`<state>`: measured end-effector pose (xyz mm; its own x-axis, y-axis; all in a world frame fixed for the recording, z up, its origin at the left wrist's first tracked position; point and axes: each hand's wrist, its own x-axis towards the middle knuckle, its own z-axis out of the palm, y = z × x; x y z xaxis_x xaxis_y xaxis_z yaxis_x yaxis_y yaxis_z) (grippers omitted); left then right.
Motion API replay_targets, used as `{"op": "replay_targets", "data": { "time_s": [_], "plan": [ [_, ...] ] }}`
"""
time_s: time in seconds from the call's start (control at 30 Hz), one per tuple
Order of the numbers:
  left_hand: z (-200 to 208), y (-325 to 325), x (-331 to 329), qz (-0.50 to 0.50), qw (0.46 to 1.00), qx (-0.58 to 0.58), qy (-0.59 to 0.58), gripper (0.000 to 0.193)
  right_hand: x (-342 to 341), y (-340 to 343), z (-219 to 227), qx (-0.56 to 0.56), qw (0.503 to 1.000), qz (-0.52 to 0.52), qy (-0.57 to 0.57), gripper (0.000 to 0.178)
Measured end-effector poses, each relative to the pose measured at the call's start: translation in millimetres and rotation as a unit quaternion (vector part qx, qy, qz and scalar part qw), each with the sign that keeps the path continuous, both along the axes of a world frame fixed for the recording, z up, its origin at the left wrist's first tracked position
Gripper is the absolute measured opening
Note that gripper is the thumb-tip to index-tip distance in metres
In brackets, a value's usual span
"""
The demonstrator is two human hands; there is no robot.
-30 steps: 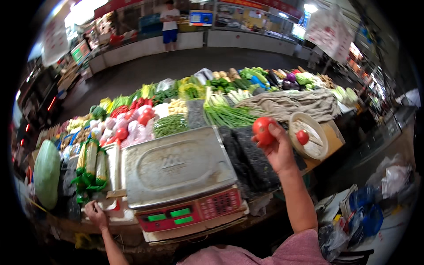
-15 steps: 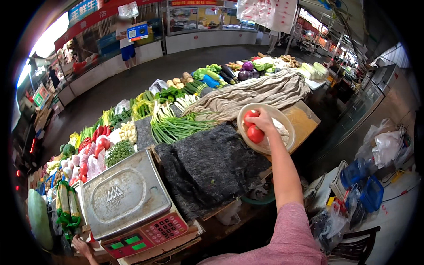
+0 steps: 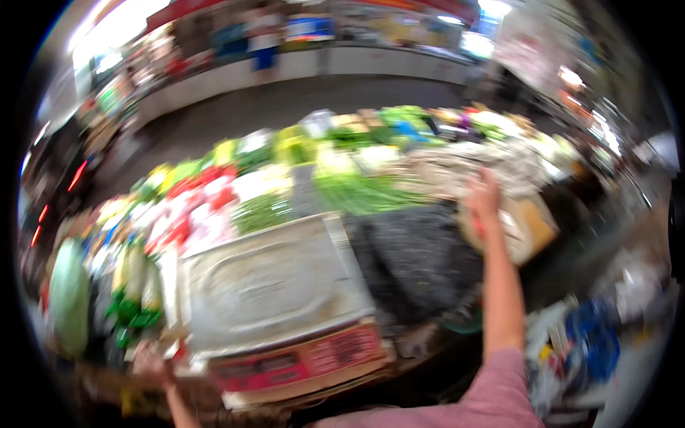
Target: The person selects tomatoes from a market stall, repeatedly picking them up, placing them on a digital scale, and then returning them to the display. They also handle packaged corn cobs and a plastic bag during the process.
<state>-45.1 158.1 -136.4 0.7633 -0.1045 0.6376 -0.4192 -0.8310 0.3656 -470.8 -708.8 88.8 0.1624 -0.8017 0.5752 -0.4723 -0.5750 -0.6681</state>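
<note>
The right hand is at the bowl, two o'clock from the scale. The left hand sits at eight. Fingers (all blur) open or closed, I cannot tell.

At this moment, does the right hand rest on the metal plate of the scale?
No, the right hand is near the round bowl, apart from the scale's metal plate.

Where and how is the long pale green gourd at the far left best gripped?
Probably around the middle of the long pale green gourd, clasped on both long sides from above: its upper face lies uncovered, its ends round off, and no handle shows. The left hand is nearest, but the gourd's bulk suggests a two-handed hold.
</note>
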Motion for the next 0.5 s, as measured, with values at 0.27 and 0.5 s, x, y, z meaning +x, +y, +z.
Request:
{"op": "replay_targets", "data": {
  "time_s": [0.27,0.5],
  "plan": [
    [122,-31,-3,-0.149,0.988,0.03,0.0,0.017,215,256,56,0.12,0.905,0.404,0.067,0.027],
    [135,-14,-9,-0.162,0.984,0.072,0.025,0.025,452,458,13,0.145,0.707,0.628,0.29,0.045]
  ]
}}
